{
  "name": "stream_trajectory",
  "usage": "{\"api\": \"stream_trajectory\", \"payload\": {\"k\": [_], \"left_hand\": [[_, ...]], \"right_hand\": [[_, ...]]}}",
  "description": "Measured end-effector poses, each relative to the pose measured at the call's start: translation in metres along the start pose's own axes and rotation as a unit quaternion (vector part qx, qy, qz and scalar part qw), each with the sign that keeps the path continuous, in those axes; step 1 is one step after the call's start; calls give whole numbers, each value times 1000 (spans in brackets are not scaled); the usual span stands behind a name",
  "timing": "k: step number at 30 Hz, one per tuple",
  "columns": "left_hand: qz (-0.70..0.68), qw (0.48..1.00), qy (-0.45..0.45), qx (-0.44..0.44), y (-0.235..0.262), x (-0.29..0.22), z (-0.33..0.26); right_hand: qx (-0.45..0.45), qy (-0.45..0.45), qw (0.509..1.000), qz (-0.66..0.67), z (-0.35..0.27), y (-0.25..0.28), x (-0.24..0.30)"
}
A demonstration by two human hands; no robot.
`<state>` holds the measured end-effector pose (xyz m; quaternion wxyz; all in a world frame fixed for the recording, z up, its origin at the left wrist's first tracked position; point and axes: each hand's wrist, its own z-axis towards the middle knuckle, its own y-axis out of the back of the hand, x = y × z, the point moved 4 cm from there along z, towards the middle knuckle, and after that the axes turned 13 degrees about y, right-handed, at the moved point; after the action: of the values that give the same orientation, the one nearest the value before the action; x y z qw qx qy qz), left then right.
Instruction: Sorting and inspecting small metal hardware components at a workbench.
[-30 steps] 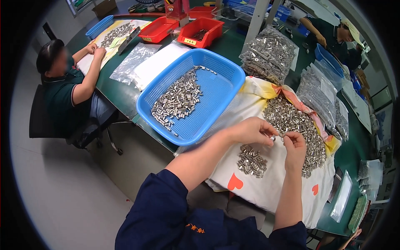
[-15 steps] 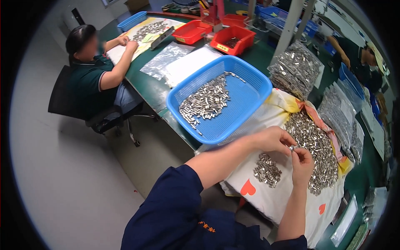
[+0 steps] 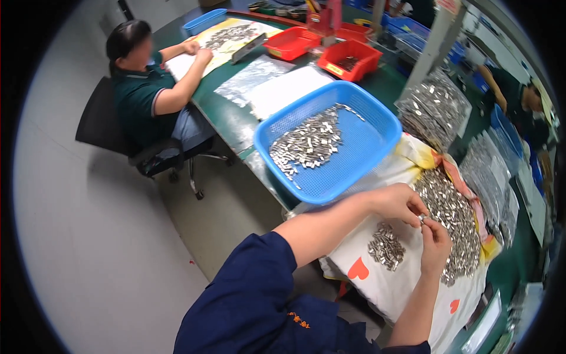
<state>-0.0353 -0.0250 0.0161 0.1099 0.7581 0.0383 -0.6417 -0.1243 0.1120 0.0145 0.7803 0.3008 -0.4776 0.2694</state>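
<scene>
My left hand (image 3: 402, 202) and my right hand (image 3: 435, 241) meet over a white cloth with red hearts (image 3: 398, 295). Both are closed, fingertips pinched together on one small silvery metal piece (image 3: 422, 219); its exact shape is mostly covered by the fingers. Beyond my right hand spreads a large heap of small metal pieces (image 3: 453, 218) on the cloth. A smaller pile of such pieces (image 3: 386, 246) lies between my wrists. Left of the cloth stands a blue perforated basket (image 3: 368, 162), with many silvery cylindrical pieces (image 3: 306, 141) gathered at its left side.
Clear bags full of metal parts (image 3: 433, 109) lie behind the heap, with more bags (image 3: 486, 177) on the right. Red bins (image 3: 351, 61) stand at the back. A seated co-worker (image 3: 147, 94) handles parts at the far left; another person (image 3: 510, 88) bends at the far right.
The whole view has shifted, so the basket and table appear farther right. My hands keep their pinch on the small metal piece between them.
</scene>
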Motion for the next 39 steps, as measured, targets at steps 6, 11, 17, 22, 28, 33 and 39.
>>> {"api": "stream_trajectory", "payload": {"k": [6, 11, 17, 22, 28, 33, 39], "left_hand": [[-3, 995, 88, 51, 10, 15, -17], [44, 984, 106, 136, -12, 3, -8], [53, 978, 132, 151, -15, 6, -12], [2, 986, 115, 119, -13, 12, -8], [-116, 984, 131, 3, -3, 19, 1], [-129, 987, 96, -19, -1, 12, 0], [-121, 987, 106, -7, -3, 18, 1]], "right_hand": [[69, -27, 997, -30, 15, -15, 6], [-59, -50, 988, -137, 21, 21, -21], [24, 175, 870, -461, 19, 1, -20], [59, 143, 870, -467, 17, -1, -21], [1, 48, 975, -218, 13, 0, -8], [39, -2, 998, -48, 9, -6, -2], [59, -48, 997, -30, 7, -7, -2]]}}
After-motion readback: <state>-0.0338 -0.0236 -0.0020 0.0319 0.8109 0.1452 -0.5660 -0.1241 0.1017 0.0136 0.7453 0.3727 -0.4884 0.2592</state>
